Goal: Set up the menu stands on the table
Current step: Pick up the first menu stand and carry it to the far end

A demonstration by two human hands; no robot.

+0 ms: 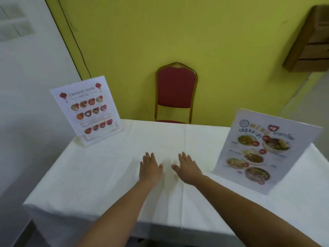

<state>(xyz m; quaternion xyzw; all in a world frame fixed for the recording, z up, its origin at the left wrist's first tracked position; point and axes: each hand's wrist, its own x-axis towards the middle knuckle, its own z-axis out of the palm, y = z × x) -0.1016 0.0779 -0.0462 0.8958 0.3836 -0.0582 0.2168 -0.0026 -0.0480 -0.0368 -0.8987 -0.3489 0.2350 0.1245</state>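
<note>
Two menu stands are upright on the white-clothed table (110, 175). The Chinese food menu stand (87, 111) leans back at the far left corner. A larger menu stand with dish photos (261, 152) is at the right side. My left hand (150, 168) and my right hand (188, 169) lie flat, palms down, side by side on the cloth in the middle, between the two stands. Both hands are empty, fingers spread, touching neither stand.
A red padded chair with a gold frame (176, 91) stands behind the table's far edge against the yellow wall. A brown wooden shelf unit (309, 41) hangs at the upper right. A white wall runs along the left.
</note>
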